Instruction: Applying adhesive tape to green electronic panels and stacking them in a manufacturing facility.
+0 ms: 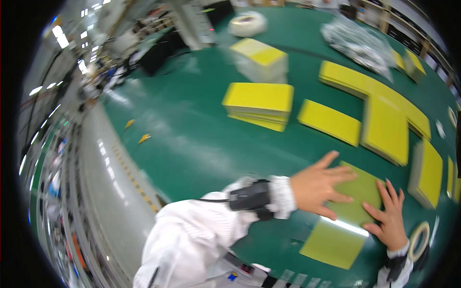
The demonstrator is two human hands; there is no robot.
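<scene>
A yellow-green sheet (357, 211) lies on the green table in front of me, with a bright glare band across it. Its lower part (333, 245) shows below the glare; whether this is one sheet or two I cannot tell. My left hand (319, 187) rests with spread fingers on the sheet's left side. At the sheet's right edge is my right hand (391, 221), fingers apart, thumb and fingertips touching it. Neither hand grips anything. Beyond my hands lies a flat yellow stack (329, 121), next to a larger group of yellow stacks (386, 127).
Yellow stacks (259, 98) and a wrapped block (259, 60) stand farther back. A clear plastic bag (357, 43) and a white roll (247, 24) lie at the far side. On the right are a tall yellow stack (426, 173) and a tape roll (419, 241). Short tape strips (300, 280) line the near edge.
</scene>
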